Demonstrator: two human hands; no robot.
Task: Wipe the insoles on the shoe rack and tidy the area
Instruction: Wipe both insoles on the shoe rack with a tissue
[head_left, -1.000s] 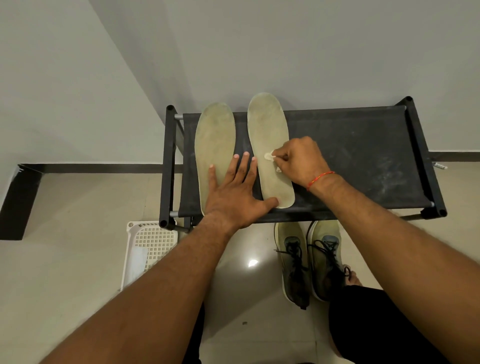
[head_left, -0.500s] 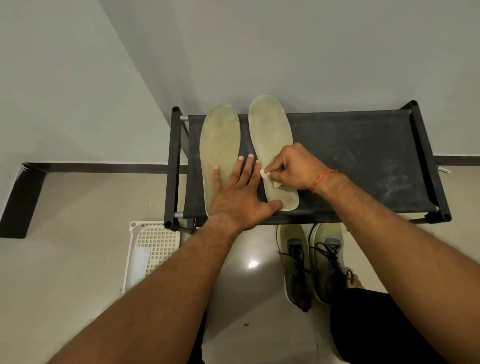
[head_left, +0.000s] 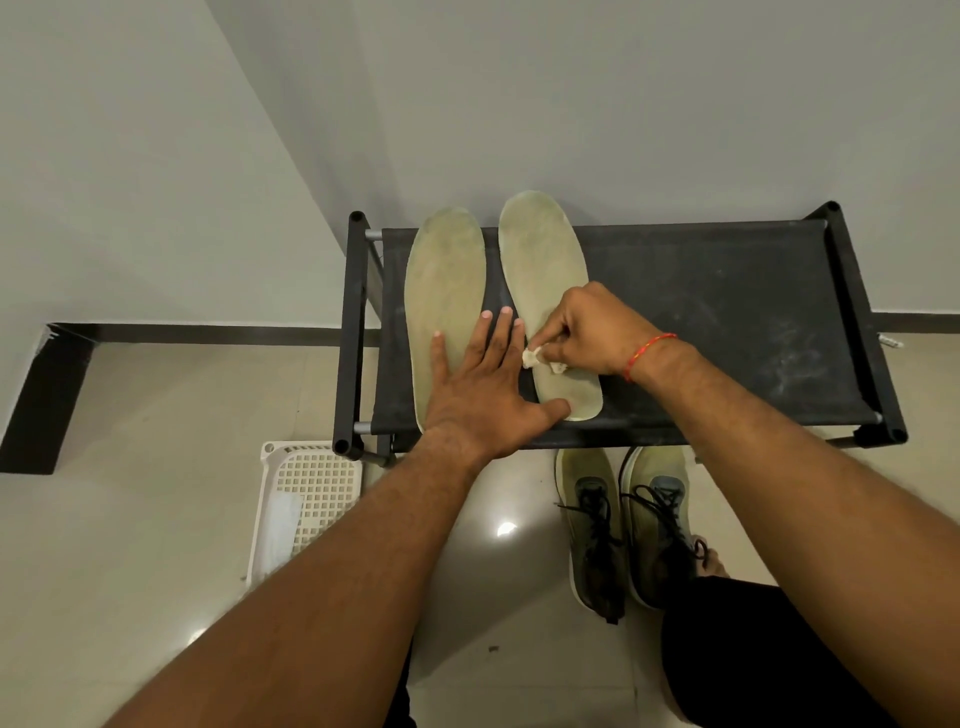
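Two insoles (head_left: 447, 280): left hand (head_left: 483, 395) flat across them, right hand (head_left: 592, 327) pinching wipe (head_left: 532, 357).

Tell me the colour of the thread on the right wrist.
Red thread, clearest in the head view.

White wad (head_left: 532, 357) now nearer right insole (head_left: 545, 270) heel.

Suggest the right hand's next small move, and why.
Probably rub the small white wad toward the heel of the right insole: the right hand pinches it against that insole's lower half, and the left hand lies flat on the left insole, thumb on the right one's heel, steadying both.
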